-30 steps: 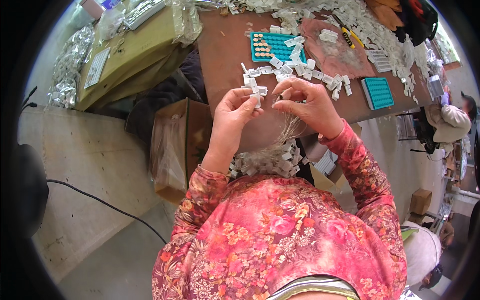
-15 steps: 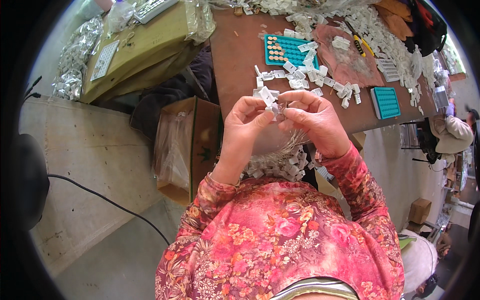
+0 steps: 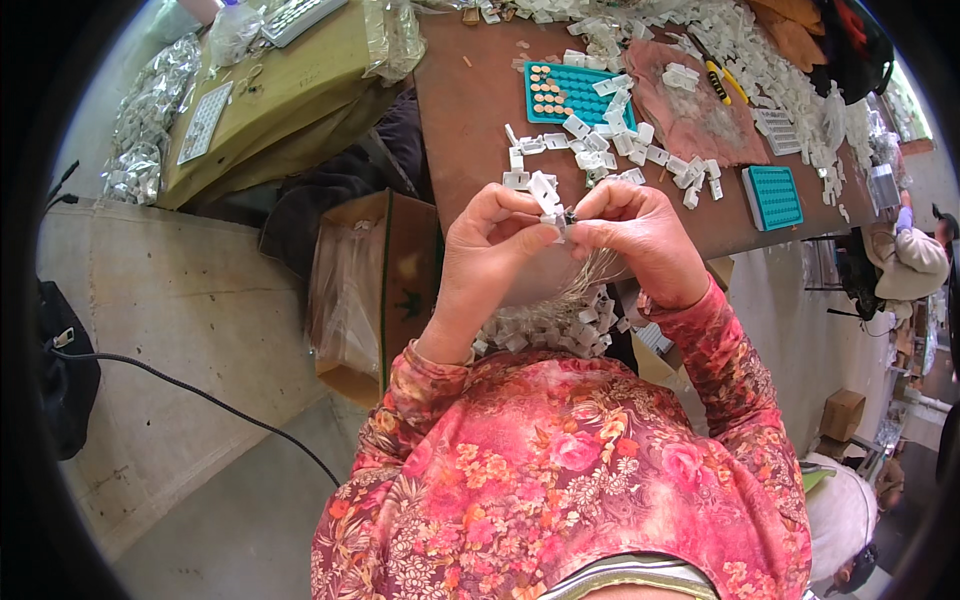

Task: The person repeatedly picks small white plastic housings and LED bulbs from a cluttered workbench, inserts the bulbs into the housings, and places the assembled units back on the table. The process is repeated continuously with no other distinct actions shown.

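Above my lap, my left hand pinches a small white plastic case with its lid hinged up. My right hand is closed beside it, thumb and forefinger on a small dark part against the case's edge. Its exact kind is too small to tell. Thin pale wires hang below my right fingers. Under my hands lies a heap of similar white cases. Beyond them on the table, more loose white cases lie by a teal tray partly filled with copper-coloured discs.
On the brown table a pink cloth lies near a yellow-and-black cutter. A second teal tray sits by the right edge. An open cardboard box with plastic film stands left. Another person is at far right.
My hands have drawn slightly closer together at the case. A dark part now shows at my right fingertips. The view has shifted a little.
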`<state>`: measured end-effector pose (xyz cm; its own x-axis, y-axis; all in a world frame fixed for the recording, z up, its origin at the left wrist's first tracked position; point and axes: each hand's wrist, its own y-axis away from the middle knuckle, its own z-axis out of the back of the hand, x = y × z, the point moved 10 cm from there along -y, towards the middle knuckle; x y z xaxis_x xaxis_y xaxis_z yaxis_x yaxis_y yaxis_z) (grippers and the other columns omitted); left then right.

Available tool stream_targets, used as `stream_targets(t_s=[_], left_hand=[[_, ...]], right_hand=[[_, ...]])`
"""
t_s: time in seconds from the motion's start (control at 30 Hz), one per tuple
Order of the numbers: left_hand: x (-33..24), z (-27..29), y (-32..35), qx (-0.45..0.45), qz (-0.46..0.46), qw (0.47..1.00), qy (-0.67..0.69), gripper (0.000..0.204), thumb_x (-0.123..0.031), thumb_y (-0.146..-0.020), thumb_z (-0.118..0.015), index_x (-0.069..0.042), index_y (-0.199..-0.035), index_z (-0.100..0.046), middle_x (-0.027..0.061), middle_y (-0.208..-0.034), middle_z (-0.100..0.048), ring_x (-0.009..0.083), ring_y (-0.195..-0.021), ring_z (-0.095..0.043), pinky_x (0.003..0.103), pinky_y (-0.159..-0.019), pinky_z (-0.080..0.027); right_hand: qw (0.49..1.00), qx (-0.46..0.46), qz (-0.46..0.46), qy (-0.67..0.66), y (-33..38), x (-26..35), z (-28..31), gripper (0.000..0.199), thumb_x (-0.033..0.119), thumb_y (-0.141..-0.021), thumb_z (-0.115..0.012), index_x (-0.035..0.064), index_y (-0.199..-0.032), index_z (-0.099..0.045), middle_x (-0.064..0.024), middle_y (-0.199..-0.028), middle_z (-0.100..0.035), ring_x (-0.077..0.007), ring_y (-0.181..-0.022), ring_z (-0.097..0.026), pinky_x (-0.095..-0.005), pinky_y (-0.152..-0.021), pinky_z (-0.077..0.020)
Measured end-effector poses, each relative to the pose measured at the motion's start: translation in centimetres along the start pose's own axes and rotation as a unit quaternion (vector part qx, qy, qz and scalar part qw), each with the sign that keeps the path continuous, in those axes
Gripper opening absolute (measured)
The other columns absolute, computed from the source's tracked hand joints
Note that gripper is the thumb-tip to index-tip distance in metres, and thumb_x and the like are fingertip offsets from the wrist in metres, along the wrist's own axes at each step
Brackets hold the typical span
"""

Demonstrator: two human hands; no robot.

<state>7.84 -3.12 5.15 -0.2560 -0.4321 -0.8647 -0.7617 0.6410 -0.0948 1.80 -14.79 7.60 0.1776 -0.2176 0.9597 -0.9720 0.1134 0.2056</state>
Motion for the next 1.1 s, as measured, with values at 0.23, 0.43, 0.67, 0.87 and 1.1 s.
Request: stream_targets(t_s=[0.23,0.43,0.67,0.87,1.1], left_hand=[[-0.4,-0.4,0.0,-0.004,-0.004,0.999,-0.045,0.019,0.004,-0.083,-0.07,-0.004,-0.096,-0.059,-0.0006,-0.093,-0.063,0.006,-0.088,-0.061,0.021,-0.081,-0.049],[1.3,-0.6,0.1,0.025,0.07,0.997,0.013,0.019,0.0,-0.083,-0.072,-0.004,-0.096,-0.058,0.0005,-0.093,-0.064,0.0072,-0.088,-0.061,0.023,-0.081,-0.049],[1.9,-1.3,0.7,0.04,0.094,0.992,0.077,0.018,0.003,-0.082,-0.07,-0.004,-0.094,-0.058,0.0007,-0.091,-0.064,0.008,-0.085,-0.062,0.023,-0.079,-0.05],[1.3,-1.9,0.5,0.1,0.093,0.99,0.046,0.018,0.002,-0.082,-0.07,-0.004,-0.093,-0.057,0.0014,-0.09,-0.063,0.0083,-0.083,-0.062,0.024,-0.076,-0.052],[2.4,-1.6,0.6,0.089,0.118,0.986,0.083,0.016,0.0,-0.083,-0.07,-0.004,-0.092,-0.057,0.0023,-0.089,-0.063,0.0095,-0.079,-0.063,0.024,-0.074,-0.052]], right_hand=[[0.999,-0.018,0.0,0.046,0.4,0.5,0.3,0.013,0.009,-0.084,-0.071,-0.0027,-0.089,-0.069,-0.0039,-0.08,-0.068,-0.0079,-0.071,-0.062,-0.0221,-0.066,-0.0491],[0.977,0.038,0.039,0.205,0.2,1.9,-0.2,0.013,0.008,-0.085,-0.072,-0.0047,-0.087,-0.067,-0.0036,-0.078,-0.067,-0.0084,-0.069,-0.063,-0.0211,-0.062,-0.0502],[0.986,0.086,-0.026,0.138,0.5,1.3,-1.1,0.011,0.005,-0.083,-0.071,-0.0051,-0.083,-0.066,-0.0055,-0.076,-0.067,-0.0085,-0.066,-0.064,-0.0202,-0.059,-0.0513],[0.959,0.14,0.003,0.247,0.5,2.4,-1.7,0.012,0.006,-0.082,-0.071,-0.0046,-0.083,-0.067,-0.0045,-0.075,-0.066,-0.009,-0.062,-0.064,-0.0204,-0.056,-0.0504],[0.983,0.129,-0.072,0.107,0.7,0.7,-1.2,0.012,0.007,-0.082,-0.071,-0.0032,-0.084,-0.066,-0.0036,-0.075,-0.066,-0.0086,-0.063,-0.064,-0.0204,-0.055,-0.0495]])
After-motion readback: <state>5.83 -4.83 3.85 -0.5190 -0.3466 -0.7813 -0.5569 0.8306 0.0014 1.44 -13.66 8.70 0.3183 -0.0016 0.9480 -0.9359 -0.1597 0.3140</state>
